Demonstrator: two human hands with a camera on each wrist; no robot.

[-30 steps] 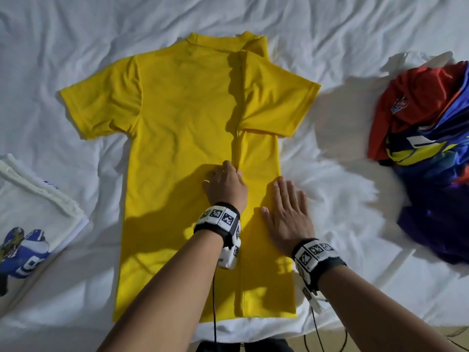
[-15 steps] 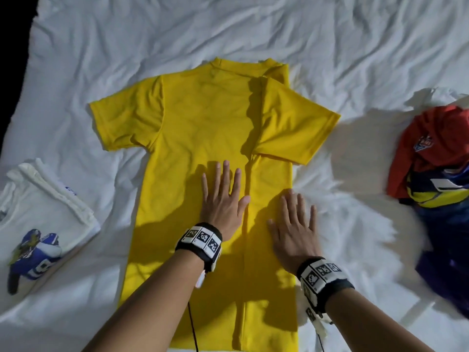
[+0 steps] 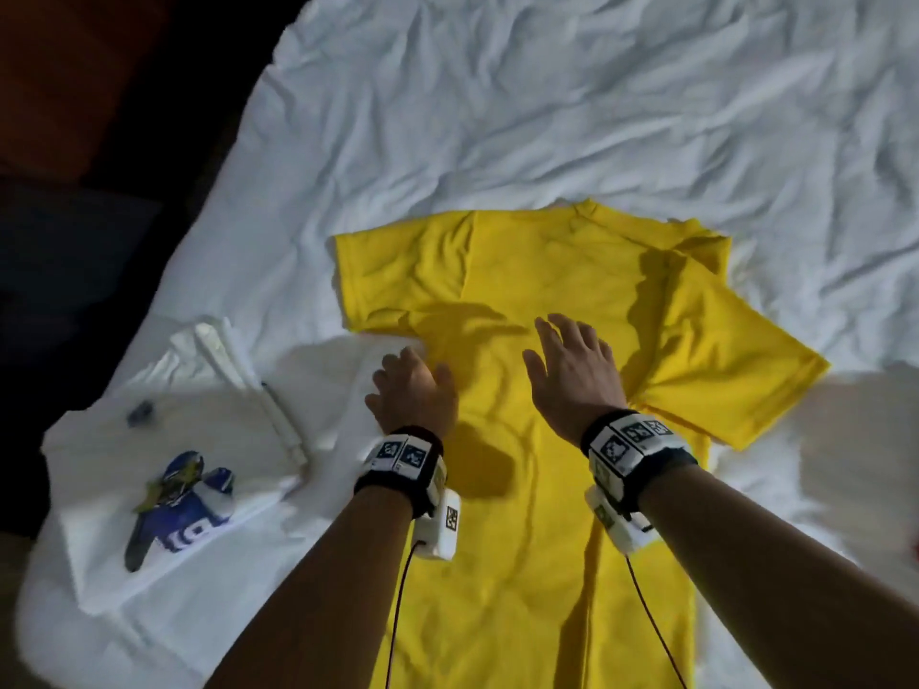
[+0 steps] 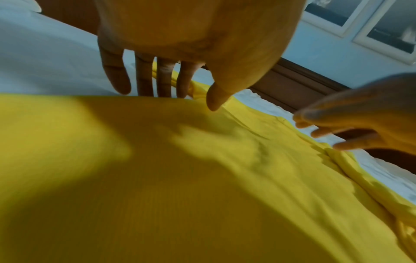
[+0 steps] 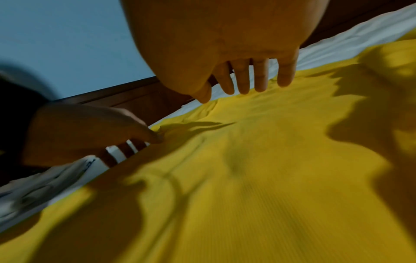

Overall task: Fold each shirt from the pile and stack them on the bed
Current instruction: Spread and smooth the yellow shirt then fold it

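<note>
My left hand [image 3: 413,390] sits at the left side seam of the yellow shirt [image 3: 542,514], just under the armpit, fingers reaching down over the edge; from the right wrist view the thumb and fingers look closed on that edge, though blur keeps me from being sure the cloth is truly pinched. My right hand [image 3: 572,375] hovers spread over the chest, fingers straight and apart, holding nothing, its fingertips [image 5: 261,87] close above the fabric. The shirt lies flat, collar away from me, on the white bed sheet [image 3: 547,116], its right side and sleeve already folded in over the body, the left sleeve [image 3: 398,276] lying out flat. I judge it light, limp knit: it will sag and wrinkle if lifted by one point, and slide a little on the sheet, so I would take it at the seam and shoulder together and fold across. To my left lies a folded white shirt [image 3: 174,450] with a blue printed figure; digits show beneath it, perhaps "19", but I cannot read them reliably.
</note>
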